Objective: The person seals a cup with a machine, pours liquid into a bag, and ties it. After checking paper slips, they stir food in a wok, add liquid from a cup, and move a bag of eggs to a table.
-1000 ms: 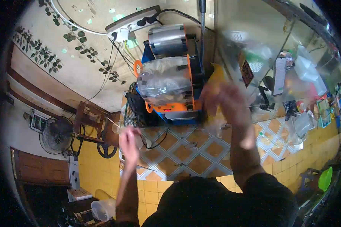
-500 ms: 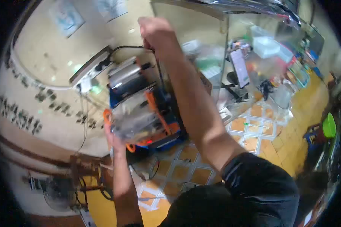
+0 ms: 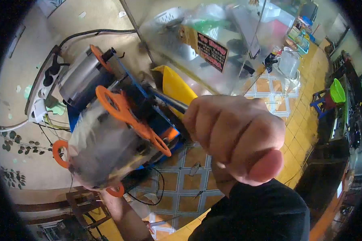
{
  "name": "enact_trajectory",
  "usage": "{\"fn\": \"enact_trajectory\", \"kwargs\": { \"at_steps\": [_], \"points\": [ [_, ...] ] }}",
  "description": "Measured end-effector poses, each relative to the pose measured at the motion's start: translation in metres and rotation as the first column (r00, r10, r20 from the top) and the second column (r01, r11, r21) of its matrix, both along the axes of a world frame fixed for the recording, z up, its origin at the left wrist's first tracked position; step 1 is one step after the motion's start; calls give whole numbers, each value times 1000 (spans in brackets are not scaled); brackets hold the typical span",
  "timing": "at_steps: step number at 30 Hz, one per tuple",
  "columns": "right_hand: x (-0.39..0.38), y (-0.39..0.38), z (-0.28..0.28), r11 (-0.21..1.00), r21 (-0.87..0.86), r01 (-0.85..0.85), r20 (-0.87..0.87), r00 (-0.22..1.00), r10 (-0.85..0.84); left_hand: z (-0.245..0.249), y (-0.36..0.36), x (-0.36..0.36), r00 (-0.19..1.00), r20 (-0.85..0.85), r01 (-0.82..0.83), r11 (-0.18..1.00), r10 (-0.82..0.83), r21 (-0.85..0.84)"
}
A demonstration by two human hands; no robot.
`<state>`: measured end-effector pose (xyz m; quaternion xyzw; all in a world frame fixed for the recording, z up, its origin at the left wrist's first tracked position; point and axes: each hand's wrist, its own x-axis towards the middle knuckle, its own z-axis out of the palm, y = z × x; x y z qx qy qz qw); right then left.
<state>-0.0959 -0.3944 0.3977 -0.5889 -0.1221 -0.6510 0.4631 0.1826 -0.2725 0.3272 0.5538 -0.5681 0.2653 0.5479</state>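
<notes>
While gripping the grey metal lever (image 3: pixel 171 100) in the right hand (image 3: pixel 235 134), holds its fingers curled tight and pressed together in a fist around it. Reaches with the left forearm (image 3: pixel 126 221) to the near side of a large film roll (image 3: pixel 98 146); impossible to tell how the left fingers stand, with the left hand hidden behind the roll. On the tiled surface (image 3: pixel 193 176), toward its back left corner: the blue-and-orange machine (image 3: pixel 126 114), with the large roll in front and a smaller silver roll (image 3: pixel 82 76) behind. Just right of the machine, a yellow bag-like thing (image 3: pixel 177 86); farther right along the back edge, a glass case (image 3: pixel 169 52) bearing a printed sign (image 3: pixel 213 52). Nearer the front left corner, a loop of black cable (image 3: pixel 163 186). On the wall past the back edge, a power strip (image 3: pixel 43 86) with plugs in it.
</notes>
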Motion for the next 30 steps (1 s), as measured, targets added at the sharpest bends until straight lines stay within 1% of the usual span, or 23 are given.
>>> {"fn": "enact_trajectory", "kwargs": {
  "at_steps": [2,4,6,7,8,9,10,11,13,14,16,18,19,20,22,23,24,25,26,27,28,29,30],
  "points": [
    [-6,-2,-9,992,-125,-24,7,1000,25,12,-9,-10,999,40,-18,1000,18,-4],
    [-7,2,-17,991,-131,-16,33,999,20,16,-12,-16,994,96,-57,998,57,-7],
    [-8,3,-27,985,-143,-96,180,976,122,17,-10,-15,991,121,-60,998,61,-8],
    [-12,-1,-32,965,-229,-131,150,974,168,11,-6,-6,1000,8,27,1000,-27,3],
    [-19,-1,-40,962,-243,-127,162,972,170,8,-5,3,989,-101,113,994,-112,-4],
    [-26,0,-51,951,-277,-136,104,980,171,4,-3,9,983,-127,128,992,-129,-15],
    [-29,4,-57,941,-303,-149,45,984,170,3,-3,11,989,-105,105,994,-108,-26],
    [-30,12,-62,969,-229,-90,65,992,107,0,-2,13,991,-95,89,996,-91,-29],
    [-26,12,-65,969,-228,-101,86,989,123,-6,-3,14,992,-95,78,997,-80,-27],
    [-26,9,-65,962,-256,-97,104,986,128,-7,-7,13,991,-103,88,996,-91,-29],
    [-24,13,-67,965,-243,-95,126,984,129,-11,-5,22,988,-126,87,995,-93,-47],
    [-27,21,-64,995,-85,-47,112,992,56,-13,-6,26,983,-148,97,994,-104,-53],
    [-26,16,-65,987,-142,-75,99,991,90,-13,-6,28,981,-162,99,993,-107,-57],
    [-26,17,-65,986,-148,-71,98,991,86,-13,-5,29,977,-181,103,993,-112,-60],
    [-29,23,-62,993,-8,-117,106,987,117,-13,-4,30,968,-221,107,992,-119,-68],
    [-34,24,-59,989,7,-148,51,988,148,-14,-4,28,965,-235,105,992,-120,-74],
    [-37,27,-58,990,-10,-139,44,989,140,-8,-6,25,963,-236,114,989,-133,-92],
    [-39,30,-58,993,75,-91,-22,995,93,-3,-6,20,999,6,42,997,-42,-69],
    [-41,32,-62,986,160,-36,-92,995,51,-1,-3,18,968,247,-39,997,54,-64],
    [-46,27,-73,974,176,-143,-194,965,177,-42,0,66,971,-239,-13,998,-2,-62],
    [-51,29,-67,977,162,-137,-201,965,169,-37,1,59,970,-243,-8,997,-11,-77],
    [-54,31,-59,957,229,-178,-219,948,229,-32,-1,50,891,-443,70,995,-95,-74],
    [-56,33,-53,929,299,-217,-233,928,291,-28,-2,43,765,-622,148,985,-168,-84]
  ]
}}
